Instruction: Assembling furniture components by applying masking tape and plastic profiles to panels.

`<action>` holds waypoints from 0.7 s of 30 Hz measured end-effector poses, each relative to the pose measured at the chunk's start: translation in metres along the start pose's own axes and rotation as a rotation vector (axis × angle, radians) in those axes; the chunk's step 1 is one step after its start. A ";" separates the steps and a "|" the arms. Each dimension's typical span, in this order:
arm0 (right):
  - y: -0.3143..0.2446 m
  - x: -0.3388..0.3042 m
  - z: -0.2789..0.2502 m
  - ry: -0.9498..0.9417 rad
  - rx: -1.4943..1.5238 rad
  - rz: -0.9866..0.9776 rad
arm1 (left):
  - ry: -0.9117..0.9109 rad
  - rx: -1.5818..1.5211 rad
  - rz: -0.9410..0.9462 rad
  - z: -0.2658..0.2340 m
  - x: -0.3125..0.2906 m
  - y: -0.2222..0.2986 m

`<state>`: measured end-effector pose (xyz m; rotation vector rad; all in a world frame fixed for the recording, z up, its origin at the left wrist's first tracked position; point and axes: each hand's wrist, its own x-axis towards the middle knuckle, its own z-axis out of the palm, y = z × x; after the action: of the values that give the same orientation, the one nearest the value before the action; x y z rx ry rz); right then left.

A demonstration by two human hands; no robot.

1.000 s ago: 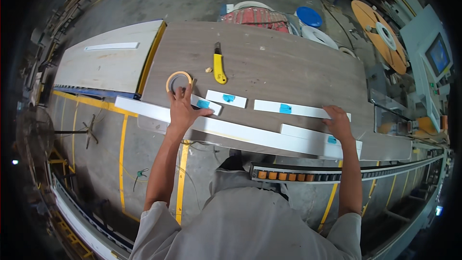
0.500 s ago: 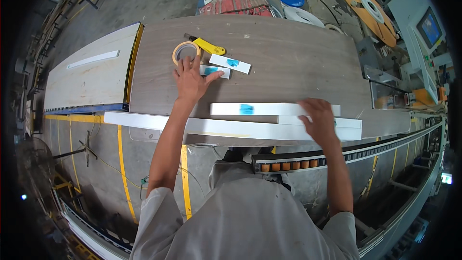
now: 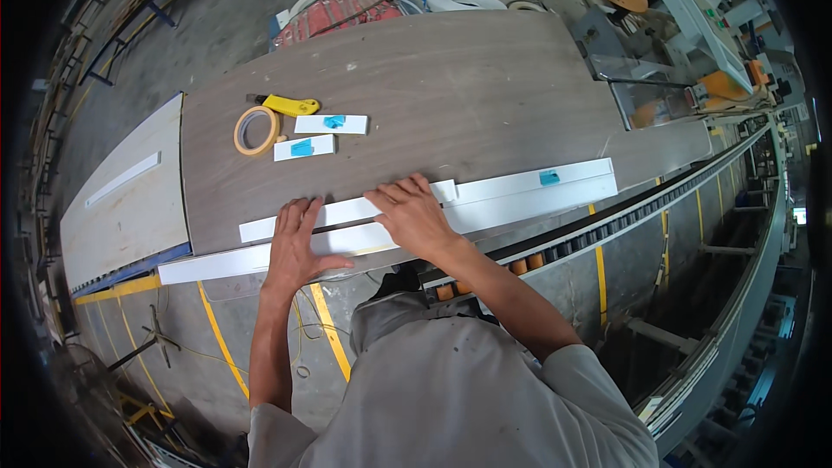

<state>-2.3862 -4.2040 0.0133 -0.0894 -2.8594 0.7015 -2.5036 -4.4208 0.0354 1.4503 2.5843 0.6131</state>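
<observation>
A long white strip (image 3: 485, 211) lies along the near edge of the brown table (image 3: 451, 87). Just beyond it rests a shorter white strip (image 3: 347, 211), under both of my hands. My left hand (image 3: 295, 243) lies across the strips, fingers stretched out and thumb spread to the right. With bent fingers over its far edge and the thumb toward its near edge, my right hand (image 3: 412, 218) grips the shorter strip. To the right, a white piece with a blue mark (image 3: 578, 171) lies against the long strip's far side. My right hand hides part of the shorter strip.
Farther back lie a tape roll (image 3: 239, 139), a yellow utility knife (image 3: 293, 106) and two short white pieces with blue marks (image 3: 354, 125) (image 3: 319, 146). A pale panel (image 3: 130, 217) adjoins the table at left. A roller conveyor (image 3: 607, 224) runs along the near right.
My left hand has come back from the tape roll to the strips. My right hand has moved left, and the shorter strip has shifted left along the long one. The view has turned.
</observation>
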 end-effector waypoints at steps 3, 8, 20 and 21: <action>-0.005 0.005 0.006 0.024 0.042 -0.012 | 0.018 0.015 -0.016 0.002 -0.002 -0.003; -0.014 0.007 0.014 0.006 0.058 -0.030 | 0.036 0.062 -0.025 0.001 -0.011 -0.013; 0.072 -0.081 -0.070 0.113 -0.113 0.067 | 0.149 -0.050 0.055 0.019 -0.008 -0.003; 0.080 -0.086 -0.079 0.070 -0.147 0.055 | 0.161 -0.063 0.060 0.019 -0.009 -0.008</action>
<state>-2.2855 -4.1070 0.0296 -0.2111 -2.8470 0.4864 -2.4993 -4.4263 0.0140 1.5216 2.6205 0.8453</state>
